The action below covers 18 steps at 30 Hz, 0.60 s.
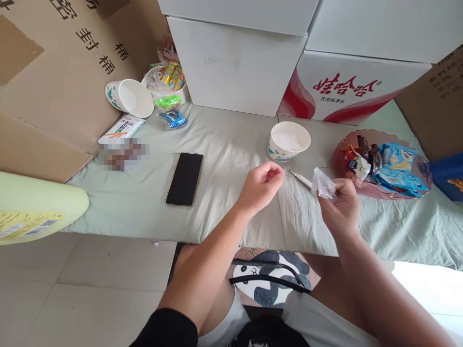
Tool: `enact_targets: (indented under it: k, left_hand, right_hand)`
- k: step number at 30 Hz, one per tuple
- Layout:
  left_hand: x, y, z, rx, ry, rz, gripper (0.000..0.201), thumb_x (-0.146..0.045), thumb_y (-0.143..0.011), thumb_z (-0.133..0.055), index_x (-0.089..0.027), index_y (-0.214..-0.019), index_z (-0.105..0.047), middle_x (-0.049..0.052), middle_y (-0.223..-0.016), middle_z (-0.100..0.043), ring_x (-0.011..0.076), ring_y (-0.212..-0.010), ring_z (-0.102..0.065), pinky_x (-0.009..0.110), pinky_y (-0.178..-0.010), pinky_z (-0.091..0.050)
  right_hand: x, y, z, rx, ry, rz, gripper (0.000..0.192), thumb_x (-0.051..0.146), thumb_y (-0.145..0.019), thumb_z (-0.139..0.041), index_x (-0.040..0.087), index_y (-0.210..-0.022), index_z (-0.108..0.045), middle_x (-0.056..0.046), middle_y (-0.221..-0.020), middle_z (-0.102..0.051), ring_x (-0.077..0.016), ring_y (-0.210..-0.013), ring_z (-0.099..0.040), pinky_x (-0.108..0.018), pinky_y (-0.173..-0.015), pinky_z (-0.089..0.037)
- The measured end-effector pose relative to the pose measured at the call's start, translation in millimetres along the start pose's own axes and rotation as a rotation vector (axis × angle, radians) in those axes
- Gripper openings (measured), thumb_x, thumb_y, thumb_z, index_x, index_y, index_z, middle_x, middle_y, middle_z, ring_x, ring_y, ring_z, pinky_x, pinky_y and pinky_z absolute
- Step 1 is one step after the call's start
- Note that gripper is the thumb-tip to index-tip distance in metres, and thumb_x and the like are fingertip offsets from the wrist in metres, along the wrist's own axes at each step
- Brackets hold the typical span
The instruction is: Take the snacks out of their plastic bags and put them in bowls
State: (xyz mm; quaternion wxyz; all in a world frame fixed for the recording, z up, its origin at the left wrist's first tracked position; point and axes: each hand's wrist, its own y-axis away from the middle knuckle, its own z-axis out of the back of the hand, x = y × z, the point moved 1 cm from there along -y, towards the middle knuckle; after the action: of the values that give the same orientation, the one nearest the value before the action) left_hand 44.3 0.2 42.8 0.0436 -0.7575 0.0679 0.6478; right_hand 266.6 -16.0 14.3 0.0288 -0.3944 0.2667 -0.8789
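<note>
A crumpled clear plastic wrapper [323,185] is pinched in the fingers [334,189] of the right hand [342,207], just right of the loosely curled, empty left hand [261,185], above the sheet-covered surface [224,159]; what lies inside the wrapper cannot be made out.

Low bench [224,159] under wrinkled pale green sheet, spans most of the width. Big brown cardboard box [54,82] far left with black Chinese print. White boxes [238,62] stacked along the far side, one with red logo [343,89]. Another brown box [437,106] far right. Floor [83,284] near left: light beige tiles. Bright daylight patch near right [430,289].
</note>
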Motion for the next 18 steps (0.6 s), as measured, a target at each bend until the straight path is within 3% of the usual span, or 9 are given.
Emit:
enact_targets:
  k: [3, 5, 8, 12, 15, 18]
  left_hand:
    - [-5, 1, 5.6, 0.060, 0.049, 0.005, 0.012, -0.030, -0.082, -0.064, -0.020, -0.077, -0.060, -0.001, -0.071, -0.058, 0.0128, -0.070, -0.054, 0.026, -0.066, -0.044]
    - [-8, 2, 10.6, 0.061, 0.069, 0.011, 0.011, -0.028, -0.082, -0.065, -0.020, -0.076, -0.059, -0.002, -0.071, -0.057, 0.0123, -0.069, -0.053, 0.026, -0.064, -0.043]
    - [-11, 3, 17.2, 0.017, 0.102, 0.002, 0.011, -0.026, -0.082, -0.064, -0.019, -0.075, -0.059, -0.002, -0.069, -0.056, 0.0115, -0.066, -0.051, 0.026, -0.062, -0.041]
    - [-16, 7, 22.8, 0.002, 0.175, -0.010, 0.010, -0.023, -0.083, -0.063, -0.019, -0.074, -0.059, -0.002, -0.069, -0.057, 0.0110, -0.066, -0.051, 0.025, -0.063, -0.041]
    - [-18, 11, 28.8, -0.010, 0.203, 0.009, 0.009, -0.021, -0.083, -0.062, -0.019, -0.075, -0.060, -0.002, -0.070, -0.058, 0.0106, -0.067, -0.053, 0.025, -0.064, -0.041]
    - [-21, 16, 37.8, -0.025, 0.208, 0.021, 0.009, -0.021, -0.084, -0.063, -0.019, -0.076, -0.061, -0.002, -0.072, -0.060, 0.0107, -0.068, -0.053, 0.026, -0.065, -0.042]
  right_hand:
    - [10, -39, -7, -0.027, 0.109, 0.157, 0.021, 0.028, -0.078, -0.062, 0.027, -0.070, -0.042, 0.000, -0.072, -0.052, -0.0198, -0.069, -0.051, -0.034, -0.067, -0.040]
    - [24, -75, -17, 0.046, 0.274, 0.199, 0.020, 0.025, -0.078, -0.060, 0.027, -0.072, -0.041, -0.001, -0.072, -0.052, -0.0212, -0.071, -0.052, -0.035, -0.068, -0.041]
    - [49, -129, -43, 0.352, 0.626, 0.185, 0.010, 0.016, -0.080, -0.059, 0.023, -0.085, -0.054, -0.009, -0.091, -0.066, -0.0249, -0.086, -0.061, -0.036, -0.076, -0.044]
    - [65, -169, -89, 0.837, 1.002, 0.066, 0.028, 0.013, -0.094, -0.052, 0.012, -0.118, -0.067, -0.024, -0.124, -0.069, -0.0350, -0.111, -0.065, -0.043, -0.086, -0.044]
    - [59, -183, -116, 0.984, 1.038, -0.017, 0.018, 0.012, -0.095, -0.061, 0.006, -0.107, -0.074, -0.027, -0.116, -0.071, -0.0379, -0.115, -0.067, -0.047, -0.095, -0.047]
    - [48, -191, -129, 1.029, 0.954, -0.068, 0.016, 0.024, -0.098, -0.070, 0.011, -0.106, -0.074, -0.015, -0.111, -0.074, -0.0262, -0.106, -0.070, -0.043, -0.095, -0.056]
